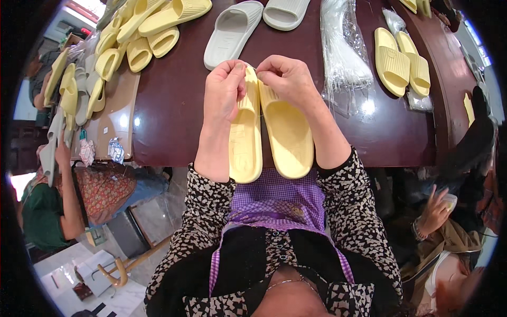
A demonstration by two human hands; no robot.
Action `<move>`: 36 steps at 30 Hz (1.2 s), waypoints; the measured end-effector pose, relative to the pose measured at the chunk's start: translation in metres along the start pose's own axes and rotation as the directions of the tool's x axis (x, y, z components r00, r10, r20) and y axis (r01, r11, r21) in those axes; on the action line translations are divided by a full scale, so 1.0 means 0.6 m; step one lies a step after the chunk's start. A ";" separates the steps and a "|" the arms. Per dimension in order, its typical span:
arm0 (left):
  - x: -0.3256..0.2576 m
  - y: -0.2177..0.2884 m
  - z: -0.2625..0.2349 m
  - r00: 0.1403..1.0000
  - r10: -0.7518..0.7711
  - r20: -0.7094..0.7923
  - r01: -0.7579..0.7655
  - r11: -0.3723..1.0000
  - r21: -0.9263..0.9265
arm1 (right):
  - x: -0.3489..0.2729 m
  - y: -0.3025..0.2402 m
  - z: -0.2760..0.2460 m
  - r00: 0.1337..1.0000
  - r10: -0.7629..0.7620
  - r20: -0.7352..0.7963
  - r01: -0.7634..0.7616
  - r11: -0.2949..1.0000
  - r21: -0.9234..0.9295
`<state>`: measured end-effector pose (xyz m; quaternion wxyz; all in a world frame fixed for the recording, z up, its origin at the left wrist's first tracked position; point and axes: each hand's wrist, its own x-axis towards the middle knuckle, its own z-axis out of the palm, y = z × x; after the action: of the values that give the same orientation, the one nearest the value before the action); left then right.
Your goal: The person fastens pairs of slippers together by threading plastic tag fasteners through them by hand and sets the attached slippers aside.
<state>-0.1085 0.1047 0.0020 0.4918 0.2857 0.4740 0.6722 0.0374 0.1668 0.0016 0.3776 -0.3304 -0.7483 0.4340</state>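
A pair of pale yellow slippers lies side by side in front of me, the left slipper (245,153) and the right slipper (289,140) with heels at the table's near edge and toes pointing away. Over their toe ends, my left hand (226,87) and my right hand (288,79) are closed in pinches close together. A thin pale strand (252,66) shows between the fingertips; its ends are hidden by my fingers. My hands cover much of both ribbed straps.
Beyond my hands lie light grey slippers (233,31). A bundle of thin clear strips (344,47) sits to the right, near another yellow pair (392,63). Yellow slippers pile up (140,53) at the far left of the dark red table (174,116). Other people work on both sides.
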 end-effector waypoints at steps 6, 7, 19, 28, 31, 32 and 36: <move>-0.005 -0.002 -0.001 0.998 0.040 0.041 -0.039 0.999 -0.027 | 0.000 0.002 0.005 1.000 0.013 -0.011 -0.012 0.999 0.046; -0.005 -0.002 0.000 0.998 0.041 0.040 -0.040 0.999 -0.028 | 0.000 0.003 0.007 1.000 0.005 -0.020 -0.004 0.997 0.073; -0.002 0.001 0.001 0.998 -0.002 0.067 0.005 0.999 -0.041 | 0.006 0.007 -0.004 0.981 -0.191 -0.038 0.188 0.980 -0.071; -0.004 -0.004 -0.007 0.994 0.023 0.109 -0.021 1.000 -0.021 | 0.004 0.009 0.006 0.979 -0.194 -0.060 0.189 0.979 -0.079; -0.011 -0.005 0.011 0.996 0.059 0.067 -0.059 0.998 -0.011 | 0.001 0.020 0.002 0.975 -0.182 -0.129 0.177 0.983 -0.049; -0.017 -0.004 0.016 0.994 0.111 0.018 -0.112 0.993 0.032 | 0.001 0.021 0.003 0.971 -0.171 -0.166 0.168 0.985 -0.035; -0.038 0.005 -0.004 0.913 0.399 -0.084 -0.367 0.894 0.256 | -0.001 0.012 -0.002 0.933 -0.152 -0.328 0.168 0.986 0.020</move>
<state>-0.1036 0.0823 0.0057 0.2792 0.3841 0.5164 0.7127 0.0401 0.1697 -0.0048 0.5374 -0.3262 -0.6897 0.3593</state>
